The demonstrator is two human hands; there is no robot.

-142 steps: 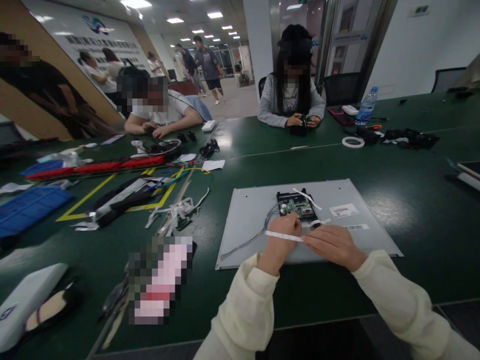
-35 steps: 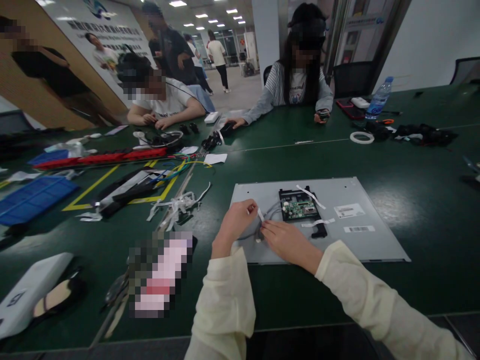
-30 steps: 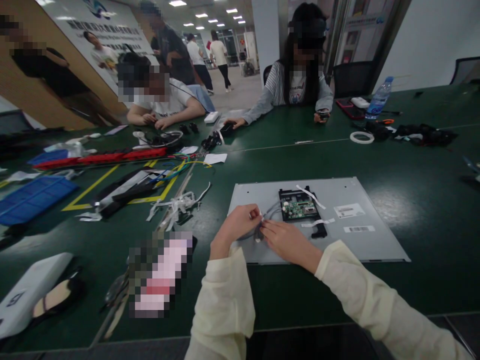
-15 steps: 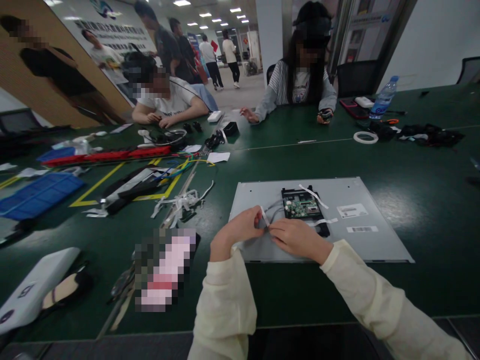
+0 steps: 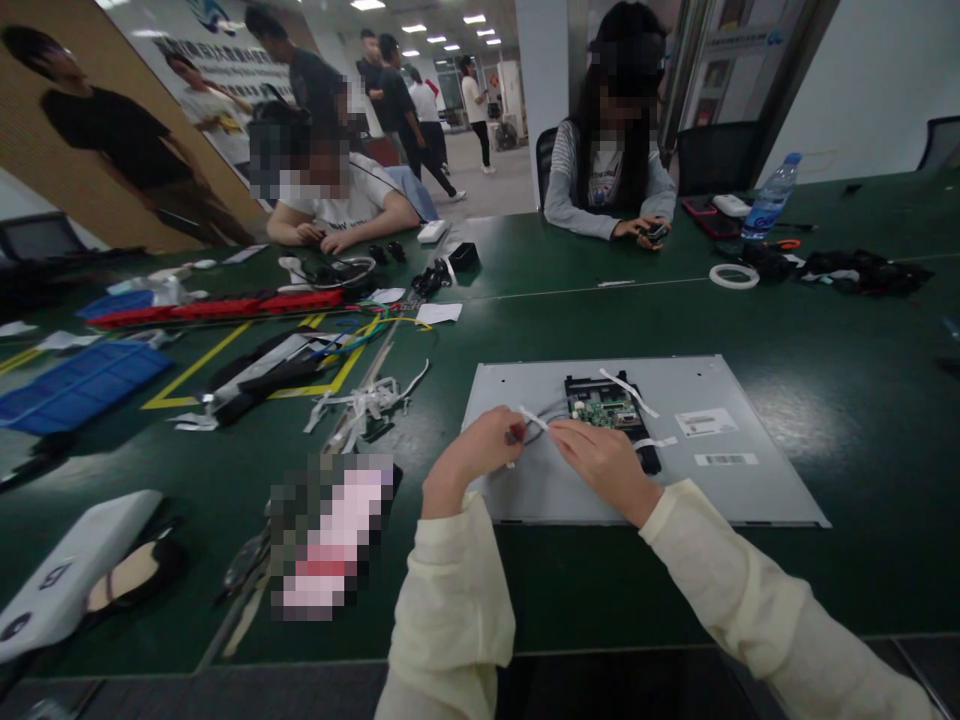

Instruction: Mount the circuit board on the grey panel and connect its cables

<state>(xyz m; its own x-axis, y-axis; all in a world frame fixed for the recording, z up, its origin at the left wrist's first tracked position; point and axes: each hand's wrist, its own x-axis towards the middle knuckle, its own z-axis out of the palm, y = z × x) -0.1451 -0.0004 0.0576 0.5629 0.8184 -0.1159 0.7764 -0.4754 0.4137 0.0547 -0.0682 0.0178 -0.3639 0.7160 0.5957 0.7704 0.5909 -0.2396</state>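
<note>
A flat grey metal panel point(image 5: 720, 490) lies on the table with a green circuit board point(image 5: 604, 412) in a black frame at its middle. Grey cables point(image 5: 553, 410) run left from the board to my left hand point(image 5: 487, 447), whose curled fingers close on them. Between my hands stretches a strip of white tape point(image 5: 533, 416). My right hand point(image 5: 604, 465) pinches its near right end and partly covers the board's frame. Two more white tape strips sit on the frame, one at its upper right point(image 5: 630, 392) and one at its right side point(image 5: 656, 442).
Left of the panel lie a tangle of white strips point(image 5: 371, 405), a pixelated phone-like object point(image 5: 337, 540) and a white device point(image 5: 82, 570). A blue basket point(image 5: 82, 385) is farther left. A tape roll point(image 5: 733, 276) and water bottle point(image 5: 772, 198) stand back right. Two people sit opposite.
My right hand has risen slightly, and the tape strip now slants the same way but flatter and higher. My left hand shifted up a little. The person opposite at right brought both hands together.
</note>
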